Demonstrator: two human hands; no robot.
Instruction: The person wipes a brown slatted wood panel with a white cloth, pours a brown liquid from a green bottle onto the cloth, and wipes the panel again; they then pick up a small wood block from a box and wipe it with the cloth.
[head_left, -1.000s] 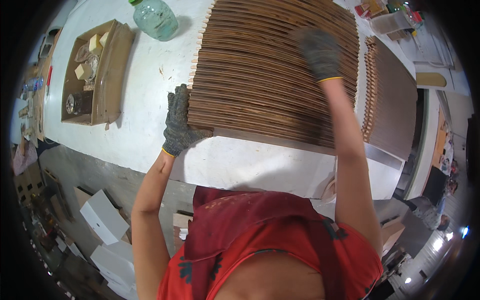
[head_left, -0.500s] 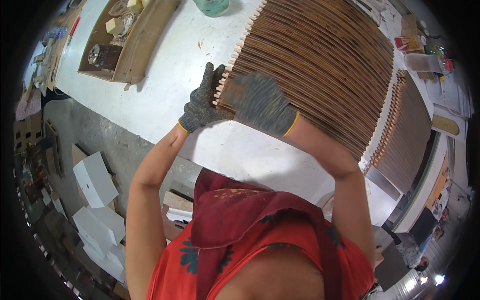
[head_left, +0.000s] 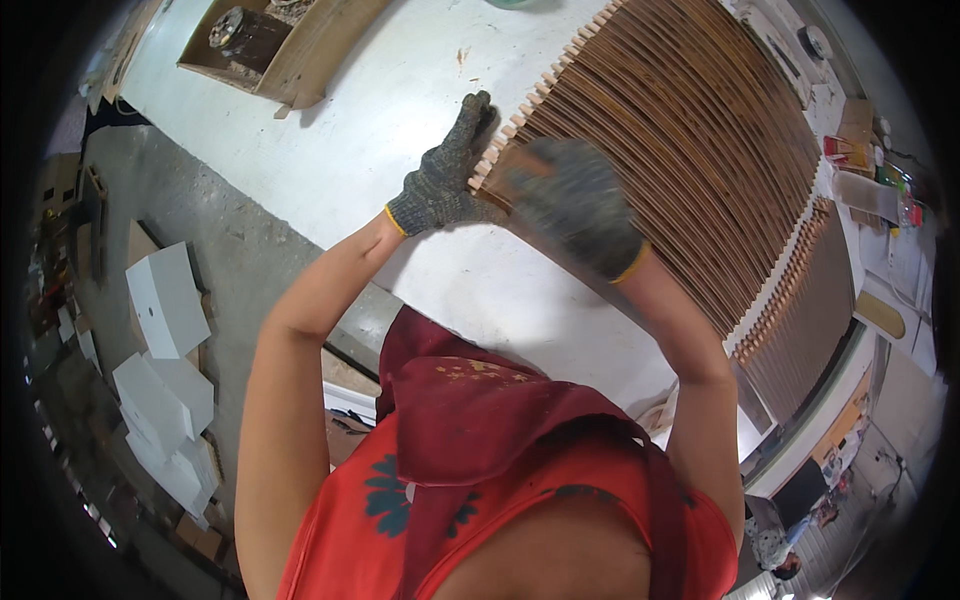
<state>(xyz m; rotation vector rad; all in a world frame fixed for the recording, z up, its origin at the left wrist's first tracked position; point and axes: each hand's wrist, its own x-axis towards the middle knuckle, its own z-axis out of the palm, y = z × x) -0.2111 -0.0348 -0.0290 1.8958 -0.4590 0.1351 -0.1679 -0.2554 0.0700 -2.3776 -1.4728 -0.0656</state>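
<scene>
The left hand (head_left: 447, 178), in a grey knit glove, lies open and flat, its fingers reaching up along the pale end pegs of the slatted wooden panel (head_left: 690, 150). The right hand (head_left: 575, 205), gloved too and blurred, presses palm down on the panel's near corner; whether its fingers curl I cannot tell. The panel of dark curved slats lies on the white table (head_left: 380, 120). A wooden tray (head_left: 300, 55) stands at the table's far left. White boxes (head_left: 165, 300) lie on the floor.
</scene>
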